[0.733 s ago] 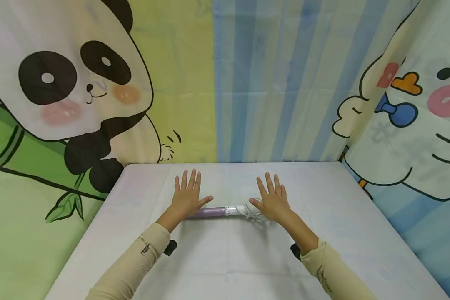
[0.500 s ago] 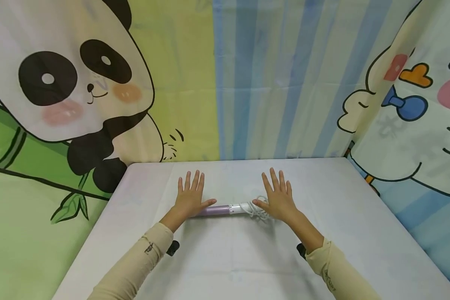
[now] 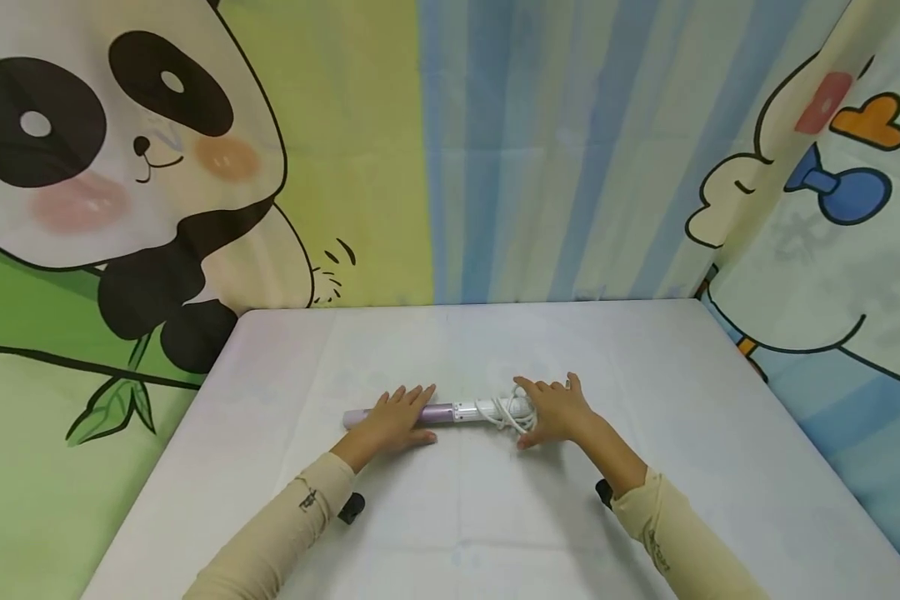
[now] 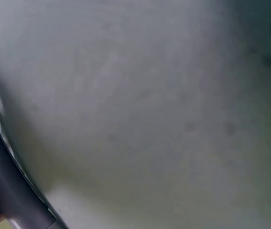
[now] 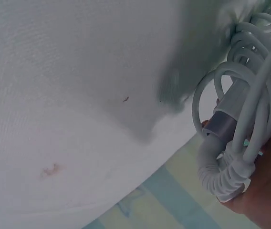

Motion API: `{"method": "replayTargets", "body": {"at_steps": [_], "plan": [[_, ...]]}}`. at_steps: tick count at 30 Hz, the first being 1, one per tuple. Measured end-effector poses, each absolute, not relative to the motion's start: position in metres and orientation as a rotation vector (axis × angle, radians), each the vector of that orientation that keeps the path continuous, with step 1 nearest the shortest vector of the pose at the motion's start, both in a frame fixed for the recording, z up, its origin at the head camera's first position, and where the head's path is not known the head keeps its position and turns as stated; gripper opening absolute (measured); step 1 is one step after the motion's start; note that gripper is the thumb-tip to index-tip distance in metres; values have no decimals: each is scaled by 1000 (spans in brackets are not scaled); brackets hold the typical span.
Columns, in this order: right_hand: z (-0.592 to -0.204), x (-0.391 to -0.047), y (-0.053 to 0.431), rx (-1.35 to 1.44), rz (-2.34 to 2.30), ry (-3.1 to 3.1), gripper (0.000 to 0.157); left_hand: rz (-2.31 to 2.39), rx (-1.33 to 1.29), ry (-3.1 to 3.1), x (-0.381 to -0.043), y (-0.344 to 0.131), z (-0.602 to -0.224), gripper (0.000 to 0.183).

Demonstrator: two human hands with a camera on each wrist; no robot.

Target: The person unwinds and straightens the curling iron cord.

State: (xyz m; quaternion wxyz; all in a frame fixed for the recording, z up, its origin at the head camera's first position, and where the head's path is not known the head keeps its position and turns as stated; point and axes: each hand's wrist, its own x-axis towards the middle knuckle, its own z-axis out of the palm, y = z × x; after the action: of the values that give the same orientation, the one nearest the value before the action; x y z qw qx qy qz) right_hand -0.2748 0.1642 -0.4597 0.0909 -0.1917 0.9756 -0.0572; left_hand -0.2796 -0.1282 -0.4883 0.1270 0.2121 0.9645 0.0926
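A hair styling iron (image 3: 438,412) lies crosswise on the white table, its barrel purple and its handle white. A white cord (image 3: 506,414) is wound in loops around the handle end. My left hand (image 3: 393,421) lies over the purple barrel, fingers spread past its far side and thumb on the near side. At the other end my right hand (image 3: 561,414) frames the corded handle, index finger beyond it and thumb on the near side. In the right wrist view, the cord loops (image 5: 250,86) and the ribbed cord sleeve (image 5: 226,174) sit close against the hand.
The white table (image 3: 457,508) spreads around both hands. Behind it hangs a curtain (image 3: 525,150) with stripes and a printed panda; another cartoon-print cloth (image 3: 810,292) hangs at the right. A dark curved band (image 4: 11,167) crosses the left wrist view's lower left corner.
Both hands have come down from above the table onto the two ends of the hair styling iron. Their fingers, spread flat before, now bend a little around it. The head view has shifted slightly.
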Motion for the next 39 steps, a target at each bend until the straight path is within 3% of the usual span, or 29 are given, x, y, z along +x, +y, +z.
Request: {"method": "replayTargets", "body": {"at_steps": [6, 9, 17, 25, 33, 39], "plan": [[-459, -278, 166, -606, -144, 2988, 82, 217, 675, 2868, -284, -123, -486, 42], [-455, -279, 166, -613, -195, 2988, 78, 193, 695, 2896, -285, -124, -478, 35], [-411, -279, 170, -625, -256, 3066, 74, 132, 835, 3044, -297, -126, -434, 33], [-372, -273, 175, -645, -262, 3179, 71, 225, 973, 3238, -298, -128, -395, 44], [-357, -261, 176, -681, -269, 3273, 73, 140, 1345, 3598, -302, -131, -392, 51], [-358, -258, 176, -743, -316, 3316, 75, 184, 1382, 3669, -301, -133, -395, 52]]}}
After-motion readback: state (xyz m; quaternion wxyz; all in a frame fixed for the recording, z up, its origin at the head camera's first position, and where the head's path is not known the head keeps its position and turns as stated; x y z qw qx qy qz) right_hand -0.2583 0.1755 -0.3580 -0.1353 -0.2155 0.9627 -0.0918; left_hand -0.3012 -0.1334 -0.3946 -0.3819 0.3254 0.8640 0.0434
